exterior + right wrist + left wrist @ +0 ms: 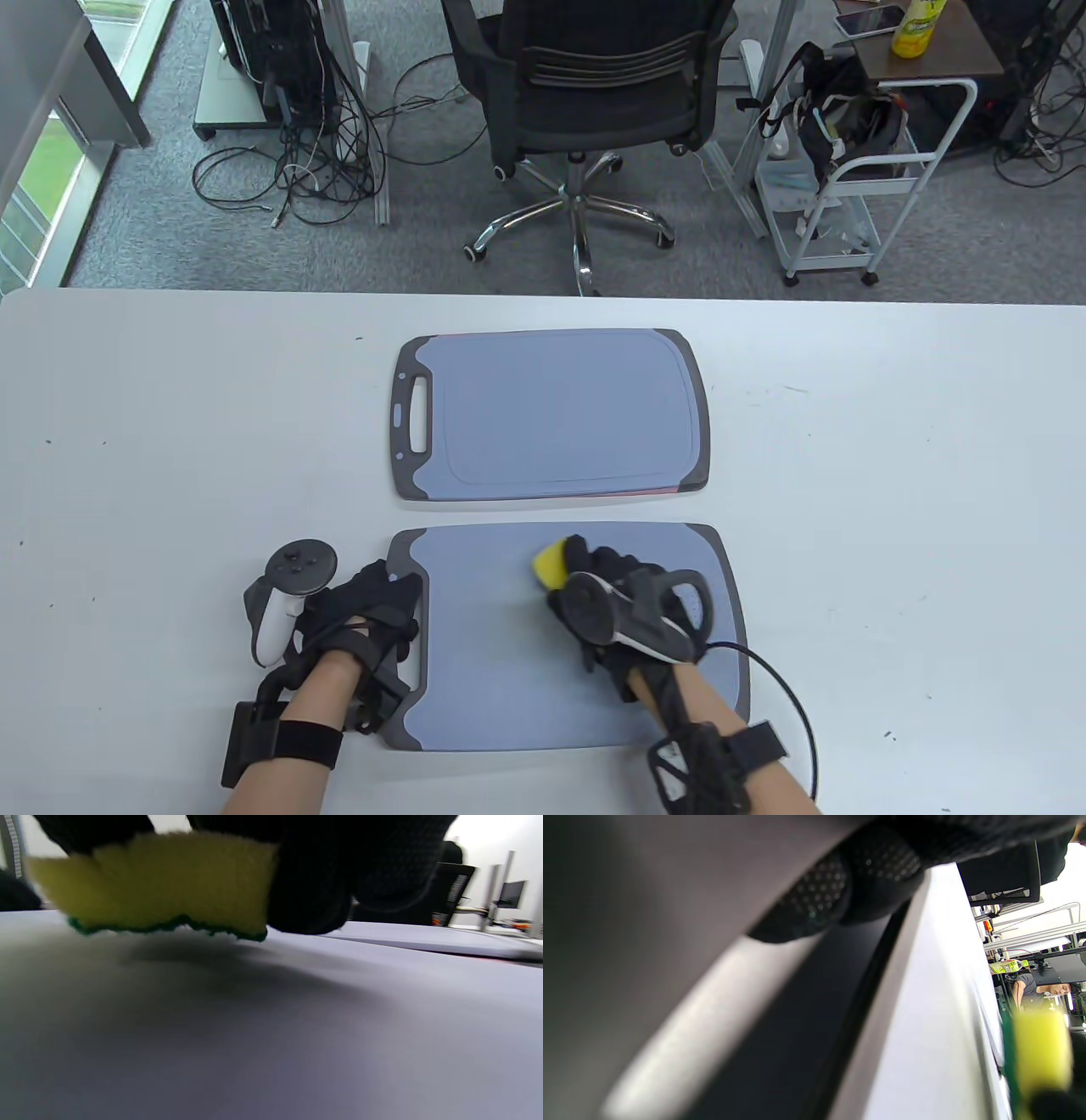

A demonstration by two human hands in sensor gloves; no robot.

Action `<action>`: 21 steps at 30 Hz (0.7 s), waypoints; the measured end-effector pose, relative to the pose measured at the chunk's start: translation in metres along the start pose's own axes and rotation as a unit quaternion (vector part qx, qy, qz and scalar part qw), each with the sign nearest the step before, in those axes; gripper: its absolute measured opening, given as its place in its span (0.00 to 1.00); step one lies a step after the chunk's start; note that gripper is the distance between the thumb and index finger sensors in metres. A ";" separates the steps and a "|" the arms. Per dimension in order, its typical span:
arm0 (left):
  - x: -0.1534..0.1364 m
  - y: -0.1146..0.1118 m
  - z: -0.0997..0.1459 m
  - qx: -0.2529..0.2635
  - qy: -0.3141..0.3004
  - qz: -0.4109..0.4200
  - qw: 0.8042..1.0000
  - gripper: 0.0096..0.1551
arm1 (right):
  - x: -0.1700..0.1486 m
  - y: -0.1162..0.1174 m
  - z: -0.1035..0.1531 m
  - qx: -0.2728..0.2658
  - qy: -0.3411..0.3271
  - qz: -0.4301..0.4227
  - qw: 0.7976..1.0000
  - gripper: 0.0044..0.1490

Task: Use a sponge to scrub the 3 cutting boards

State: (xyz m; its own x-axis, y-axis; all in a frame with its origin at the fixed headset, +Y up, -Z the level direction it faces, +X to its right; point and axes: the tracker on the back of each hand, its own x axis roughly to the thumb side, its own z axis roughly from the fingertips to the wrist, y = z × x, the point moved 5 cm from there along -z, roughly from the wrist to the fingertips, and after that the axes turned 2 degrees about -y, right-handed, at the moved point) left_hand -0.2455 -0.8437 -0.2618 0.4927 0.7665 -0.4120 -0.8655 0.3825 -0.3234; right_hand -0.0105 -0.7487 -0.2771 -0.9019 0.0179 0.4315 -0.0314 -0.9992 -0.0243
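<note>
Your right hand (632, 607) pinches the yellow sponge (550, 564) by its top; green scouring face down on the near cutting board (509, 662). Sponge looks soft and light, so grip the upper edges and press through it. Your left hand (361, 624) rests on that board's dark handle end, fingers laid flat, pinning it; stiff plastic likely slides on the worktop (891, 509). Count: two boards visible, the second (551, 412) beyond your hands; a third not in view. One sponge.
</note>
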 end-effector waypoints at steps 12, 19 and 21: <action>-0.002 0.000 0.001 -0.005 -0.002 0.012 1.000 0.30 | -0.012 0.013 -0.025 0.052 0.065 0.059 0.995 0.44; -0.002 -0.001 0.000 -0.009 -0.004 0.017 1.000 0.31 | -0.207 0.021 0.082 0.076 0.290 0.049 0.953 0.44; -0.002 0.000 0.000 -0.006 -0.004 0.012 1.000 0.31 | -0.224 0.024 0.098 0.083 0.312 0.027 0.946 0.44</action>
State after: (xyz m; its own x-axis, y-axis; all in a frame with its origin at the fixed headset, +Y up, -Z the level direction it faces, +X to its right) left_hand -0.2461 -0.8449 -0.2611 0.4717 0.7790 -0.4131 -0.8756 0.3584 -0.3238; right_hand 0.2329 -0.7800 -0.2863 -0.9807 -0.0675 -0.1834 0.0434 -0.9903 0.1322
